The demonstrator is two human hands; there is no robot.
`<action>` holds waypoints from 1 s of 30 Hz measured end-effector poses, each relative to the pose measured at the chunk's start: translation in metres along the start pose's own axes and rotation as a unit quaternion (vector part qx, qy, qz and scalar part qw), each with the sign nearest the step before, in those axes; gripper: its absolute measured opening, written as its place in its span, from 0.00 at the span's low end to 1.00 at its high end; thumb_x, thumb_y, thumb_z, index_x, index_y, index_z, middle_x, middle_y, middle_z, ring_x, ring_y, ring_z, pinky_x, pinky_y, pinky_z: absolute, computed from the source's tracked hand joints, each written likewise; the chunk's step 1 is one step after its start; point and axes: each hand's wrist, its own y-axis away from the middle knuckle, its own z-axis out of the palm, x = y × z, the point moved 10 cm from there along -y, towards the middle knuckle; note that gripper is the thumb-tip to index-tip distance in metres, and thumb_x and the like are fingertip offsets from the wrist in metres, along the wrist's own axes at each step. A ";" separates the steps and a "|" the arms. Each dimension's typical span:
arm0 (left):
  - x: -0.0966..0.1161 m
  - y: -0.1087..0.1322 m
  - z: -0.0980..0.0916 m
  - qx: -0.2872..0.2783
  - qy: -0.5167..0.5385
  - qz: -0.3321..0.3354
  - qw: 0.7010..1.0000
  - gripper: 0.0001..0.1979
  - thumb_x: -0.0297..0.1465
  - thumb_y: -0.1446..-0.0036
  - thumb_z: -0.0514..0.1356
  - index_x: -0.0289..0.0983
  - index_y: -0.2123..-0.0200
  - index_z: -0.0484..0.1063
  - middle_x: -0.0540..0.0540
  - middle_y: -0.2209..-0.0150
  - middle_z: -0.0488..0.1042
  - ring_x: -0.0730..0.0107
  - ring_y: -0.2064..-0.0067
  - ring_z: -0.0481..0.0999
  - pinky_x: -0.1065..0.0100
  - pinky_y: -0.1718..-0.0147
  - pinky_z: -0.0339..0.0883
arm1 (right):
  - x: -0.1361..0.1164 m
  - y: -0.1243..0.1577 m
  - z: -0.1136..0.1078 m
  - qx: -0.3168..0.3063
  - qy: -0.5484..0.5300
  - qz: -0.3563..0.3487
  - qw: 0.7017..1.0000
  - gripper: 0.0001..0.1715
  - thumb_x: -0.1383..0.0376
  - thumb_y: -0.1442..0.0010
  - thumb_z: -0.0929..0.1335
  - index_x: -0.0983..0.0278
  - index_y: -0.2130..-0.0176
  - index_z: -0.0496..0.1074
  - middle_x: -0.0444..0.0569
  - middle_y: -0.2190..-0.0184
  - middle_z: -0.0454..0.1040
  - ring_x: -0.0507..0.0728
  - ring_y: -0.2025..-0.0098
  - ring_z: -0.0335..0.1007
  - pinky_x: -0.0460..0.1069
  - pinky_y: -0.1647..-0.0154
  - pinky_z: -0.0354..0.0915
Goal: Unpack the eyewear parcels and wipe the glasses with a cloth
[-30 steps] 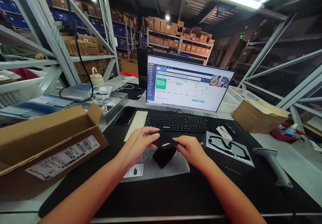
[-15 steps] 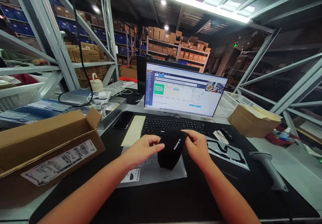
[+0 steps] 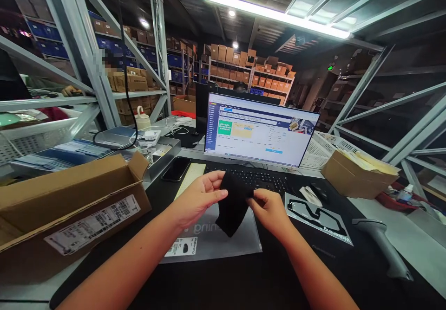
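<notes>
A soft black cloth piece (image 3: 232, 210), folded and pouch-like, hangs above the mat between my two hands; its exact kind I cannot make out. My left hand (image 3: 204, 196) pinches its upper left edge between thumb and fingers. At its right edge, the thumb and fingertips of my right hand (image 3: 268, 208) are closed on the cloth. Beneath lies a frosted plastic bag (image 3: 226, 247) with grey lettering and a white label (image 3: 181, 247) on it. To the right, a clear sheet with a black outline shape (image 3: 317, 217) rests flat.
An open cardboard box (image 3: 76, 198) stands at left, beside a phone (image 3: 176, 169) and yellow paper. A keyboard (image 3: 261, 178) and monitor (image 3: 261, 133) are ahead. On the right are a barcode scanner (image 3: 386, 247), a mouse (image 3: 318, 190) and a carton of papers (image 3: 355, 175).
The cloth has turned, so its white lettering no longer shows and its lower end points down in a corner. Both hands keep hold. The whole view has shifted slightly.
</notes>
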 end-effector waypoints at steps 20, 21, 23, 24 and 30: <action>0.013 -0.015 0.026 -0.083 0.103 -0.031 0.991 0.28 0.37 0.57 0.77 0.35 0.53 0.74 0.48 0.63 0.77 0.72 0.66 0.79 0.73 0.65 0.72 | -0.163 -0.004 -0.041 -0.033 0.173 -0.496 0.850 0.15 0.73 0.34 0.66 0.59 0.53 0.77 0.52 0.46 0.75 0.61 0.42 0.68 0.58 0.45 0.67; 0.010 -0.015 0.027 -0.088 0.101 -0.032 0.991 0.28 0.37 0.56 0.77 0.35 0.53 0.74 0.48 0.64 0.77 0.72 0.66 0.78 0.72 0.66 0.71 | -0.167 -0.005 -0.041 -0.054 0.154 -0.498 0.851 0.12 0.72 0.34 0.67 0.60 0.55 0.78 0.51 0.49 0.77 0.60 0.44 0.69 0.57 0.46 0.67; 0.006 -0.018 0.029 -0.087 0.093 -0.022 0.992 0.26 0.36 0.55 0.76 0.35 0.55 0.74 0.48 0.64 0.76 0.73 0.66 0.77 0.73 0.66 0.69 | -0.171 -0.009 -0.040 -0.118 0.117 -0.477 0.863 0.10 0.72 0.36 0.68 0.61 0.57 0.78 0.50 0.52 0.78 0.59 0.46 0.71 0.56 0.46 0.67; 0.005 -0.019 0.029 -0.081 0.087 -0.010 0.993 0.25 0.37 0.54 0.76 0.35 0.55 0.75 0.48 0.64 0.76 0.72 0.65 0.76 0.73 0.66 0.68 | -0.171 -0.013 -0.038 -0.154 0.101 -0.454 0.872 0.11 0.72 0.36 0.68 0.61 0.57 0.78 0.50 0.53 0.78 0.58 0.47 0.72 0.55 0.46 0.67; -0.005 -0.005 0.024 -0.065 0.068 0.069 0.993 0.30 0.55 0.42 0.61 0.40 0.46 0.72 0.41 0.45 0.73 0.56 0.42 0.70 0.61 0.44 0.62 | -0.153 -0.040 -0.042 -0.249 0.114 -0.240 0.931 0.07 0.71 0.37 0.67 0.64 0.60 0.76 0.46 0.64 0.79 0.54 0.63 0.74 0.48 0.61 0.67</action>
